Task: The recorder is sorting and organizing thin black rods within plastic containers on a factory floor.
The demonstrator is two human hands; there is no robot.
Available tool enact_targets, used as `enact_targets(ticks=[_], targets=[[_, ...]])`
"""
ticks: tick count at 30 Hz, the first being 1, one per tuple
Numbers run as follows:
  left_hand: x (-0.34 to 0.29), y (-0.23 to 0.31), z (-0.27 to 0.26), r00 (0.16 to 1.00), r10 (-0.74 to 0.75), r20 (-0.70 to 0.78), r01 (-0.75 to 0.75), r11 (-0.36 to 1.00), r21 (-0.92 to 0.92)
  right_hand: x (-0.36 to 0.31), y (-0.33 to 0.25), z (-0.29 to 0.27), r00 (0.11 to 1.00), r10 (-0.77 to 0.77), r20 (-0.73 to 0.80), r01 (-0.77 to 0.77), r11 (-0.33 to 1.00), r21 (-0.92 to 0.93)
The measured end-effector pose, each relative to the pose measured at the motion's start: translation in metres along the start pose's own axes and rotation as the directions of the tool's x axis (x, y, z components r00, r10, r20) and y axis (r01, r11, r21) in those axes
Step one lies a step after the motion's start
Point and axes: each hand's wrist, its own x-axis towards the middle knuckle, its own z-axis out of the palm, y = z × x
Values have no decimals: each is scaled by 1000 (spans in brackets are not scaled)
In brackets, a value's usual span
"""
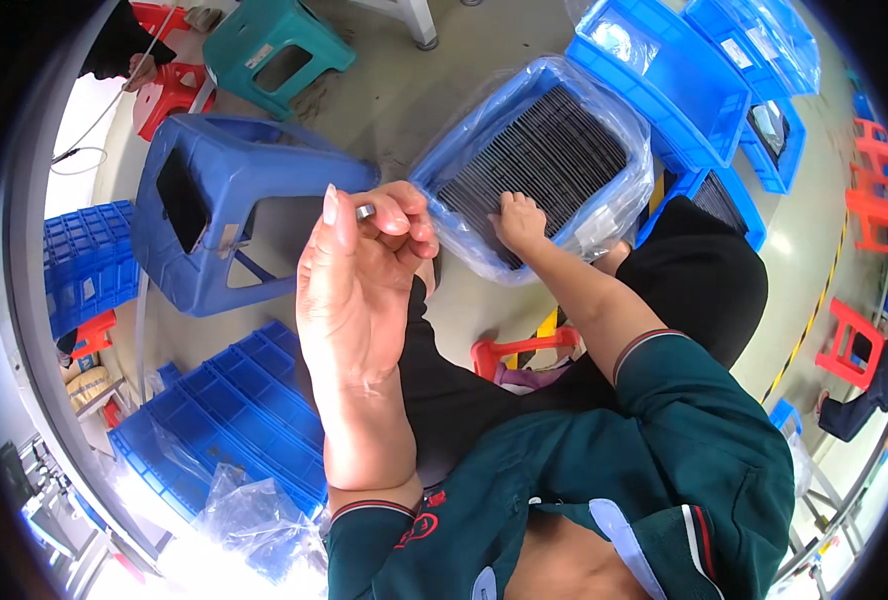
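My left hand (359, 270) is raised in front of me, its palm turned toward me. Its fingers curl loosely, with the thumb standing apart from them. A small shiny metal band (365, 212) shows by the fingers; I cannot tell if it is worn or held. My right hand (520, 222) reaches forward, fingers spread on the near side of closely packed thin black plates (564, 145). These stand in rows in a blue crate (426, 172) lined with clear plastic film. The fingertips touch the plates, and no plate is lifted out.
A blue stool (254, 160) with a dark flat object on its side stands left, a green stool (274, 55) behind it. Blue crates (664, 70) are stacked at the far right. A ribbed blue crate (229, 415) and crumpled plastic (254, 515) lie at lower left. Another person's hand (142, 72) appears far left.
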Motion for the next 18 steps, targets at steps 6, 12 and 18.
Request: enact_targets(ticks=[6, 12, 18], targets=[[1, 1, 6, 1000, -12, -2, 12, 1000, 3, 33, 22, -25, 987, -131, 89, 138, 988, -76], [10, -7, 12, 998, -47, 31, 45, 997, 58, 112, 40, -187, 952, -275, 130, 302, 905, -300], [29, -35, 29, 973, -192, 130, 187, 981, 55, 87, 157, -321, 974, -174, -145, 135, 960, -245]])
